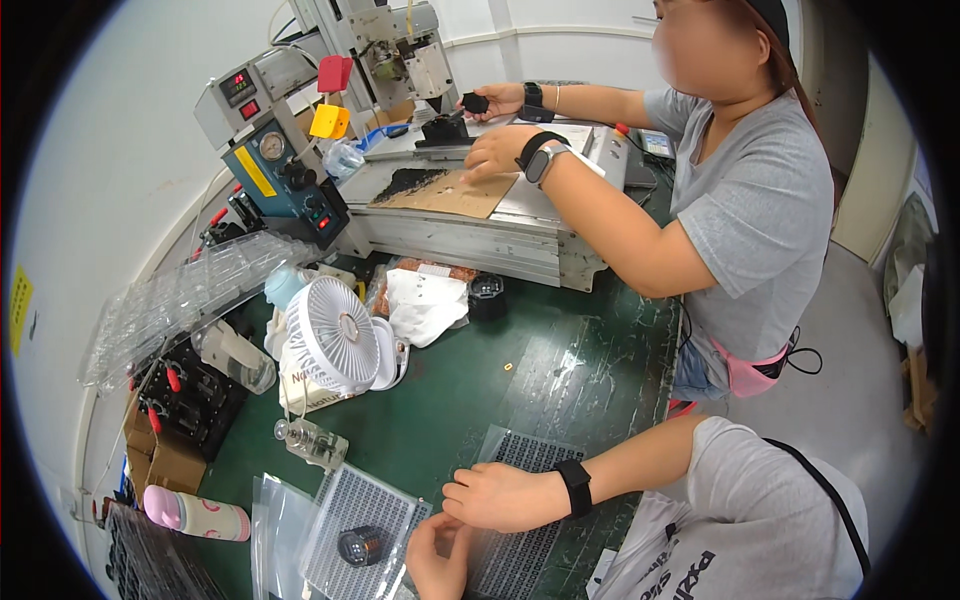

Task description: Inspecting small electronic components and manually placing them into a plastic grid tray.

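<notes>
Item: 2 bare hands at the near edge of a green bench (560, 370). Right hand (500, 497), wrist in a black band, lay curled over a perforated black parts tray (525, 500), fingers pinched narrow on something too small to identify. Left hand (435, 555) sat just below it, grip closed, contents likewise hidden; whether it held anything could not be told. A second perforated tray (360, 510) in a clear bag lay just beside, carrying 1 small dark cylindrical part (360, 545), probably kept close for easy reach. Also present: white desk fan (335, 340), glass bottle (310, 442), pink flask (195, 515), stacked clear blister trays (180, 295). Beyond, a co-worker in grey held both hands on a bench-top press machine (400, 130). White walls enclosed the corner.
</notes>
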`<move>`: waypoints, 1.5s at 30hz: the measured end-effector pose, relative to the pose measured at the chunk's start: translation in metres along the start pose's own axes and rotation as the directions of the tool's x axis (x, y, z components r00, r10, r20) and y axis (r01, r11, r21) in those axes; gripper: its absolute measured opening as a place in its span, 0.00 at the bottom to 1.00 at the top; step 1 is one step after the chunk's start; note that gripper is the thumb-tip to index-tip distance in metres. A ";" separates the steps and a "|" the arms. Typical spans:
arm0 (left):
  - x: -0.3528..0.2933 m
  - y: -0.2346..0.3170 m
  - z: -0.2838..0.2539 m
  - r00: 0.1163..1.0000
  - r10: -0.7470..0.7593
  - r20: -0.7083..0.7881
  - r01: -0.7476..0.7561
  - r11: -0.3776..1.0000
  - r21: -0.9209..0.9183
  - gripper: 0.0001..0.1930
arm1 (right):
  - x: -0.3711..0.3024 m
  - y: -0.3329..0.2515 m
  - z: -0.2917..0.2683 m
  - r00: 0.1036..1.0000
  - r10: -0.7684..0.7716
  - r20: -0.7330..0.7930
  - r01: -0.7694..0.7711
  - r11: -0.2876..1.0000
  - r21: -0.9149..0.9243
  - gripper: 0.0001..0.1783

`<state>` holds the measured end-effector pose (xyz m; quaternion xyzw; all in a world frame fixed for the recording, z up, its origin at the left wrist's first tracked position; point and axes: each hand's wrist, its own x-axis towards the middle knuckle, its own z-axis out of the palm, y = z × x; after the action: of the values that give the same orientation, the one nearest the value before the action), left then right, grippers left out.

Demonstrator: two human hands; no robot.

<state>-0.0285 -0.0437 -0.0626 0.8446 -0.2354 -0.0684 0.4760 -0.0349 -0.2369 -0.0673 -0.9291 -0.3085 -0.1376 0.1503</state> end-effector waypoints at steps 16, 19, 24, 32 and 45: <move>0.000 0.001 -0.003 1.000 -0.003 0.017 0.003 1.000 0.002 0.10 | 0.002 -0.001 -0.001 1.000 0.004 0.016 -0.005 0.999 0.044 0.11; 0.000 -0.001 -0.002 1.000 0.002 0.018 -0.002 1.000 0.015 0.10 | 0.002 -0.002 -0.003 1.000 0.009 0.012 -0.010 0.999 0.045 0.11; 0.003 0.003 -0.001 0.999 -0.013 0.034 0.013 1.000 -0.004 0.11 | 0.001 0.000 -0.001 1.000 0.016 0.008 -0.017 0.999 0.042 0.11; -0.005 -0.004 0.004 0.995 -0.090 -0.047 0.089 0.996 -0.026 0.12 | 0.001 -0.005 -0.003 1.000 0.000 0.021 -0.002 0.996 0.091 0.11; -0.007 0.147 -0.081 0.797 0.594 -0.109 -0.585 0.715 -0.383 0.09 | 0.003 0.000 -0.010 0.999 -0.030 0.033 0.030 0.999 0.026 0.09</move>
<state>-0.0558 -0.0424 0.1026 0.6097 -0.4783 0.0313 0.6313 -0.0342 -0.2386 -0.0564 -0.9246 -0.3266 -0.1201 0.1548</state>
